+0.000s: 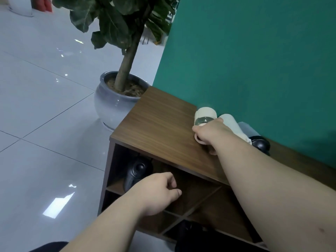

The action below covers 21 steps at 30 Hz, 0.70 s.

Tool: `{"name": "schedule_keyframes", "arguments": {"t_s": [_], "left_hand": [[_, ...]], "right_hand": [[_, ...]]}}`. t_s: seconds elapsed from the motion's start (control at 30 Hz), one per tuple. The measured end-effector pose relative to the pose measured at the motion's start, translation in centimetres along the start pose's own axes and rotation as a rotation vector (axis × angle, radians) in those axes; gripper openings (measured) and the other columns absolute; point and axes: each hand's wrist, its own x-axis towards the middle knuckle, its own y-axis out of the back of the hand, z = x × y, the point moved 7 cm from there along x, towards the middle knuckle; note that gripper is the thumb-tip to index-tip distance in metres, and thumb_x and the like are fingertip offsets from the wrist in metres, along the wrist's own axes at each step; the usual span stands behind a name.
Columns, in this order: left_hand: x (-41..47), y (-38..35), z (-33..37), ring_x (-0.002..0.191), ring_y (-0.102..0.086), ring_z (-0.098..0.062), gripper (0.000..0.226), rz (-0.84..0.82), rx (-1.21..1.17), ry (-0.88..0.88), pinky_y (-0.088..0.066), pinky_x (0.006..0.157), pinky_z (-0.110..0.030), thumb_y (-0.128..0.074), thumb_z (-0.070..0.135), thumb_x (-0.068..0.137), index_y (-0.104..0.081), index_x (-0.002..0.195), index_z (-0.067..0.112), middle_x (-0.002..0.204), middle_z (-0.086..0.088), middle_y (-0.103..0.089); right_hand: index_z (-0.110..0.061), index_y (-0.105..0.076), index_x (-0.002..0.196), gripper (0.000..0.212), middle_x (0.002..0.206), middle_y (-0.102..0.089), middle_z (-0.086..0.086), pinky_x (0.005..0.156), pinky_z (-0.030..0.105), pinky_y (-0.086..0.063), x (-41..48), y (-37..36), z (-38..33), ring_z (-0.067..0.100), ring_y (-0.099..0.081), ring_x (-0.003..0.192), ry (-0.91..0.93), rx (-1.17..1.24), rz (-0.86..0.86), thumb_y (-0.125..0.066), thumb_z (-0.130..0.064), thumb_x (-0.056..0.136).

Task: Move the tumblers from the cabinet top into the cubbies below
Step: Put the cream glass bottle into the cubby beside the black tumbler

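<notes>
cream tumbler (205,115) gripped mid-body by right hand (211,134) | probably rigid, slick, better held around the waist | left hand (160,190) loosely curled, nothing held

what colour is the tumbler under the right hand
Cream, with a clear glass band, lying on the wooden cabinet top: the cream tumbler shows best in the head view.

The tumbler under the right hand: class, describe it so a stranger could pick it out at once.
Start at the wooden cabinet top against the green wall. Three tumblers lie there in a row. It is the cream tumbler nearest the potted plant, with a clear band, gripped by the right hand.
</notes>
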Motion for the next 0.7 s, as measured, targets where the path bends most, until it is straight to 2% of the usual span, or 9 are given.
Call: {"name": "schedule_keyframes", "arguments": {"t_s": [0.1, 0.2, 0.23, 0.33, 0.43, 0.5, 0.57, 0.63, 0.7], "left_hand": [[-0.3, 0.3, -0.3, 0.104, -0.067, -0.017, 0.024, -0.006, 0.0, 0.013, -0.056, 0.093, -0.036, -0.063, 0.045, 0.098, -0.067, 0.112, 0.025, 0.111, 0.004, -0.071], [-0.4, 0.8, -0.7, 0.104, -0.069, -0.018, 0.025, 0.009, -0.008, 0.03, -0.058, 0.096, -0.039, -0.063, 0.044, 0.099, -0.067, 0.113, 0.025, 0.113, 0.002, -0.072], [-0.5, 1.0, -0.8, 0.103, -0.07, -0.018, 0.024, 0.019, -0.02, 0.033, -0.059, 0.094, -0.039, -0.062, 0.044, 0.099, -0.066, 0.114, 0.025, 0.112, 0.002, -0.073], [-0.6, 1.5, -1.1, 0.097, -0.07, -0.016, 0.027, 0.056, -0.078, 0.042, -0.057, 0.081, -0.033, -0.064, 0.046, 0.098, -0.062, 0.12, 0.03, 0.107, 0.003, -0.071], [-0.6, 1.7, -1.5, 0.093, -0.067, -0.009, 0.046, 0.036, -0.153, 0.036, -0.05, 0.072, -0.024, -0.073, 0.045, 0.092, -0.056, 0.133, 0.032, 0.109, 0.007, -0.068], [-0.4, 1.3, -1.5, 0.095, -0.069, -0.008, 0.064, -0.042, -0.197, -0.008, -0.051, 0.076, -0.022, -0.082, 0.04, 0.086, -0.051, 0.142, 0.033, 0.112, 0.008, -0.071], [-0.4, 0.4, -1.2, 0.092, -0.07, -0.008, 0.083, -0.132, -0.25, -0.068, -0.054, 0.08, -0.021, -0.088, 0.029, 0.082, -0.042, 0.15, 0.035, 0.116, 0.007, -0.07], [-0.5, -0.9, -1.0, 0.091, -0.071, -0.009, 0.095, -0.201, -0.295, -0.11, -0.059, 0.086, -0.024, -0.092, 0.021, 0.078, -0.037, 0.153, 0.038, 0.121, 0.007, -0.068], [-0.2, -2.9, -1.1, 0.105, -0.072, -0.006, 0.097, -0.229, -0.226, -0.143, -0.057, 0.102, -0.031, -0.097, 0.029, 0.068, -0.042, 0.147, 0.044, 0.123, 0.014, -0.069]], "right_hand": [[-0.012, -0.026, 0.14, 0.098, 0.09, -0.067, 0.008, 0.081, 0.039, -0.057, -2.3, 1.1, 0.4, 0.032, -0.069, 0.076, 0.074, -0.057, 0.032, -0.066, -0.057, 0.062], [-0.017, -0.034, 0.131, 0.079, 0.084, -0.067, 0.001, 0.074, 0.036, -0.052, -5.2, 2.3, 1.8, 0.024, -0.065, 0.074, 0.179, 0.02, 0.05, -0.069, -0.051, 0.068], [-0.019, -0.035, 0.131, 0.077, 0.084, -0.067, 0.0, 0.075, 0.037, -0.052, -6.2, 2.6, 2.6, 0.023, -0.065, 0.076, 0.211, 0.083, 0.04, -0.07, -0.047, 0.068], [-0.026, -0.037, 0.139, 0.08, 0.101, -0.064, -0.004, 0.076, 0.034, -0.048, -8.5, 3.9, 4.8, 0.022, -0.064, 0.09, 0.312, 0.332, 0.069, -0.073, -0.04, 0.069], [-0.029, -0.047, 0.124, 0.057, 0.098, -0.06, -0.013, 0.067, 0.028, -0.042, -10.6, 5.8, 6.9, 0.009, -0.062, 0.087, 0.398, 0.661, 0.139, -0.078, -0.028, 0.077], [-0.032, -0.05, 0.113, 0.05, 0.102, -0.063, -0.01, 0.071, 0.028, -0.047, -11.6, 6.1, 8.1, 0.011, -0.066, 0.088, 0.458, 0.863, 0.1, -0.081, -0.02, 0.076], [-0.034, -0.052, 0.106, 0.048, 0.106, -0.068, -0.007, 0.08, 0.034, -0.053, -12.5, 5.3, 9.0, 0.011, -0.068, 0.09, 0.515, 0.925, 0.025, -0.083, -0.015, 0.075], [-0.04, -0.053, 0.104, 0.053, 0.104, -0.071, -0.008, 0.086, 0.037, -0.055, -13.2, 3.4, 10.2, 0.008, -0.07, 0.093, 0.558, 0.858, -0.019, -0.084, -0.026, 0.064], [-0.05, -0.053, 0.103, 0.06, 0.108, -0.071, -0.016, 0.089, 0.038, -0.056, -13.8, 0.8, 11.3, 0.009, -0.071, 0.099, 0.577, 0.801, -0.064, -0.08, -0.038, 0.051]]}}
